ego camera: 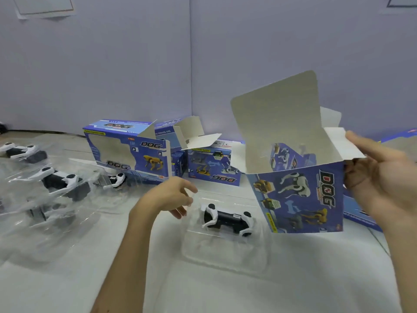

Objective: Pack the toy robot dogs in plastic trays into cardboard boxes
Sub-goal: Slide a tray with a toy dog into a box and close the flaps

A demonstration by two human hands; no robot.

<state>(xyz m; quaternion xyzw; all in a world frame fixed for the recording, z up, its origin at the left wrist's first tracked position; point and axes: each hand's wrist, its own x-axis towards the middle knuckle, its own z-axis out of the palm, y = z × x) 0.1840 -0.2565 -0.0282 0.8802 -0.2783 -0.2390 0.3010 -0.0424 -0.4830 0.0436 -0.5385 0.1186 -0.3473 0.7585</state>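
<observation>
White tabletop (316,279), grey wall (135,64) behind. Centre: clear plastic tray (225,251) holding one toy robot dog (228,219); left hand (171,197) at its corner, fingers loosely curled, contact unclear. Right: cardboard box (300,195), flaps up, gripped by right hand (381,184). Left: more trayed dogs (58,180). Rear: open boxes (130,150).

A toy dog (226,219) lay in its tray (225,251), just left of the open box (300,199). Other boxes (128,152) stood behind them.

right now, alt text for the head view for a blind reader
A right hand holds an open blue cardboard box, flaps up, while the left hand is at the edge of a clear plastic tray holding a white toy robot dog. More trayed dogs lie left, more boxes behind.
</observation>
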